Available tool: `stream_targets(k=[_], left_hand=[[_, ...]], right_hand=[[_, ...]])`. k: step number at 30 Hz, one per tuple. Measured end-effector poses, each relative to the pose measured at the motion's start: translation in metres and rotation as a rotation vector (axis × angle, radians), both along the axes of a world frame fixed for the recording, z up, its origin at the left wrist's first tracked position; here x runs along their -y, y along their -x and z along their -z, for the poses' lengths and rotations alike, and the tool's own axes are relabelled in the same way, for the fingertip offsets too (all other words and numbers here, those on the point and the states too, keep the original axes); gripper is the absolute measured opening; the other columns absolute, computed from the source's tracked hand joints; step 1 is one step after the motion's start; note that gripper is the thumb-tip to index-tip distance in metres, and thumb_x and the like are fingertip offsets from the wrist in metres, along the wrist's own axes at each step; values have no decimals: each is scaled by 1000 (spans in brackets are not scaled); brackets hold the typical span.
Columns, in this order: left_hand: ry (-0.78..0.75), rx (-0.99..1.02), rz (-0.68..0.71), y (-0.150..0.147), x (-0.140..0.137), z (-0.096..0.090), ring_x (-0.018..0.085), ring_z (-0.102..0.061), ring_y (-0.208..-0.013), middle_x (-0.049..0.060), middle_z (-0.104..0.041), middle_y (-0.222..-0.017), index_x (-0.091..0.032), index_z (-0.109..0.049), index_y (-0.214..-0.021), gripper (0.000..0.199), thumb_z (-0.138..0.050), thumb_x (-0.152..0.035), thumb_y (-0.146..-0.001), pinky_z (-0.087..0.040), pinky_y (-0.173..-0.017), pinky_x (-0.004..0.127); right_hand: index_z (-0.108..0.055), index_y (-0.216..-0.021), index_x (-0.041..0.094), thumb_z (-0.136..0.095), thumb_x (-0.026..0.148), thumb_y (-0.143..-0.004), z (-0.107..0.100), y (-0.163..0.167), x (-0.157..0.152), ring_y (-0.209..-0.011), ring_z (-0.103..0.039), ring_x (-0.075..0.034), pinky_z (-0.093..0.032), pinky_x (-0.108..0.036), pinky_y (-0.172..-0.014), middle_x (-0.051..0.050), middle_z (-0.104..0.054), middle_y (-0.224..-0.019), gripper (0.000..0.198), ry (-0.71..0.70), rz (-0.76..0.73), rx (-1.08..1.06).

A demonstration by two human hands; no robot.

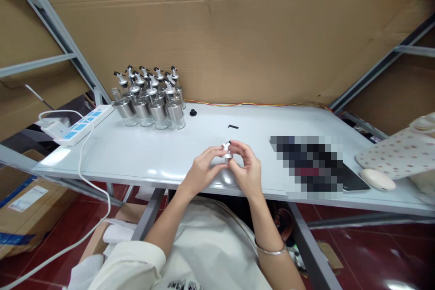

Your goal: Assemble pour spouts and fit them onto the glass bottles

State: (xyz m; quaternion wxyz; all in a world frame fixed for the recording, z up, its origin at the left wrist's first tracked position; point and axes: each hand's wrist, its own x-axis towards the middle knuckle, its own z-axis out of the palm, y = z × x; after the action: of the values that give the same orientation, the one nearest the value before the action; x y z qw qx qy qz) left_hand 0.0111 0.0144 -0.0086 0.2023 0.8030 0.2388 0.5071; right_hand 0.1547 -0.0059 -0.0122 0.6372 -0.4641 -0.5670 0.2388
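Observation:
Between my two hands, over the front middle of the table, is a silver pourer spout (pixel 226 156) with a black piece at its top. My left hand (pixel 204 170) pinches it from the left side. From the right, the fingers of my right hand (pixel 245 163) close on its top and lower edge. Past my hands a small black strip (pixel 233 127) lies on the table, and a round black stopper (pixel 193 112) sits farther left. Several glass bottles (pixel 158 113) with steel bands stand grouped at the back left; most carry similar spouts, and one at the left front has a bare neck.
A white power strip (pixel 84 124) with a plugged-in cable lies along the left edge. On the right are a dark tablet-like object (pixel 355 181), partly blurred out, a cream oval case (pixel 378 180) and a dotted bag (pixel 397 149). Cardboard (pixel 238 45) walls the back.

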Motion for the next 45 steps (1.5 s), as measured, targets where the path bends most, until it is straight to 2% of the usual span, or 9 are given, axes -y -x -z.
stream_targets(k=[6,12,17,20,22,26,34,39,45], left_hand=[[-12,19,-52,1,-2,-1,19,-61,-105,8,-64,-109,-23,-55,-116,29,-57,-22,-87,-49,-90,35],[-36,-46,-132,-2,-4,-4,20,-55,-106,7,-61,-108,-23,-55,-110,23,-57,-22,-87,-46,-92,38],[98,-141,-31,2,1,-12,24,-48,-116,15,-40,-131,-21,-34,-131,60,-61,-20,-77,-43,-97,42],[170,-142,-122,5,-10,-32,22,-51,-110,15,-35,-134,-21,-26,-134,59,-49,-17,-80,-47,-91,39],[215,-289,-278,2,-28,-50,22,-49,-115,15,-36,-134,-20,-31,-131,49,-40,-13,-83,-43,-96,39],[352,-876,-548,-12,-85,-74,29,-51,-118,21,-40,-133,-11,-40,-129,44,-32,-5,-87,-42,-97,42],[411,-970,-705,-16,-165,-50,35,-52,-118,33,-38,-135,0,-45,-122,39,-35,2,-85,-43,-92,46],[379,-959,-710,-2,-175,-40,24,-57,-109,15,-57,-120,-9,-54,-117,28,-48,-19,-92,-45,-93,44],[275,-893,-627,1,-170,-49,24,-60,-103,17,-64,-108,-11,-61,-105,25,-43,-6,-87,-44,-86,34]], right_hand=[[-57,-120,25,-59,16,-81,1,1,2,-101,-66,-20,-55,-36,-86,-7,-69,-109,40,-84,-101,-65],[-71,-92,23,-67,22,-79,-1,3,0,-100,-67,-21,-58,-34,-81,-6,-71,-104,14,-63,-134,-138],[-71,-89,23,-68,21,-78,0,4,-2,-90,-68,-19,-58,-32,-78,-5,-71,-94,11,-94,-61,-189],[-70,-88,22,-69,22,-78,1,4,-1,-92,-67,-19,-57,-34,-82,-6,-71,-95,11,-106,-55,-173],[-69,-88,21,-69,23,-78,2,4,-1,-93,-67,-20,-57,-36,-84,-7,-71,-96,11,-106,-58,-167],[-69,-86,20,-69,27,-77,1,5,0,-93,-67,-21,-58,-38,-85,-8,-71,-93,11,-103,-50,-155],[-67,-83,20,-70,26,-75,-3,6,2,-88,-70,-21,-58,-39,-83,-8,-72,-89,10,-99,-51,-143],[-66,-83,21,-70,27,-75,-2,5,3,-91,-69,-21,-56,-39,-86,-7,-71,-89,11,-102,-68,-137],[-63,-79,19,-71,27,-75,0,5,2,-89,-69,-22,-54,-41,-85,-7,-71,-89,12,-86,-46,-121]])
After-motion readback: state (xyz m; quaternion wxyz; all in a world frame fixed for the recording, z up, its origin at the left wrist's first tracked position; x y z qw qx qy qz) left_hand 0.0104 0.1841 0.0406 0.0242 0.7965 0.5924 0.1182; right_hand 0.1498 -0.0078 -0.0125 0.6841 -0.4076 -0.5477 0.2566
